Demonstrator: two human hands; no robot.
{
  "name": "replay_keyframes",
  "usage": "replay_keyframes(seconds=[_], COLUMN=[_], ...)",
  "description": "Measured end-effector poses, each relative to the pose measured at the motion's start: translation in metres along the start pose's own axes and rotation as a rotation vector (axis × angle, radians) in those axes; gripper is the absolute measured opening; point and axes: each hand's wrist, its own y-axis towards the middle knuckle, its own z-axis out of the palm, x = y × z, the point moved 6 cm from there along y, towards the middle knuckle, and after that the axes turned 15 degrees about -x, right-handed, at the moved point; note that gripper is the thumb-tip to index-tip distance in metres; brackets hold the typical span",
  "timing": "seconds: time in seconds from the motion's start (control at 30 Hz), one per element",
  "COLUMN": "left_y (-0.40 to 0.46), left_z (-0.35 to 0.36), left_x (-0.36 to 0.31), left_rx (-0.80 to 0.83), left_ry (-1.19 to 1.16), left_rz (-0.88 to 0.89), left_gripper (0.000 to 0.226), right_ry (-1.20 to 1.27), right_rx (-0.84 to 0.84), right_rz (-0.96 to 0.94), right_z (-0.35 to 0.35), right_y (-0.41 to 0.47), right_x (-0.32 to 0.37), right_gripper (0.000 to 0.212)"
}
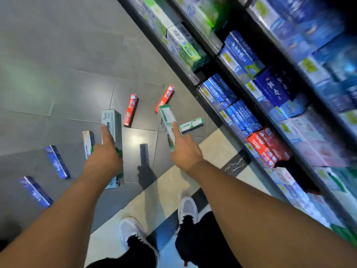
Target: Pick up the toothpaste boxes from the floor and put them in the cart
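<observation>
Nearest me are my 2 white shoes [133,232] on the pale floor strip, and both arms reach out over the grey floor [58,84]. My left hand [104,161] grips a long grey-green toothpaste box [114,128], index finger laid along it; my right hand [186,150] grips a white-green toothpaste box [167,124] the same way. Both boxes seem lifted clear of the floor. Beyond and beside the hands, more lie scattered: 2 blue boxes [58,161] at left, a yellow-edged box [87,143] just beside my left hand, 2 red boxes [130,110] ahead, and a small green box [191,124] near the shelf [193,74]. I see no cart here, so I judge the next move is to turn, keeping both grips firm and boxes level, and find it before letting go.
</observation>
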Motion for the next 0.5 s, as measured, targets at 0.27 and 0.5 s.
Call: replay_keyframes(seconds=[0.27, 0.5], left_y=[-0.114, -0.161], left_z=[-0.225, -0.327], left_x=[-0.123, -0.231], left_rx=[-0.037, -0.114], left_ry=[0.000, 0.075], left_rz=[0.177, 0.468], left_gripper=[0.099, 0.098], right_ry=[0.079, 0.053], right_rx=[-0.055, -0.135], right_rz=[0.052, 0.149], right_z=[-0.249, -0.386], right_y=[-0.118, -0.185], right_x=[0.011, -0.026], right_gripper=[0.093, 0.104])
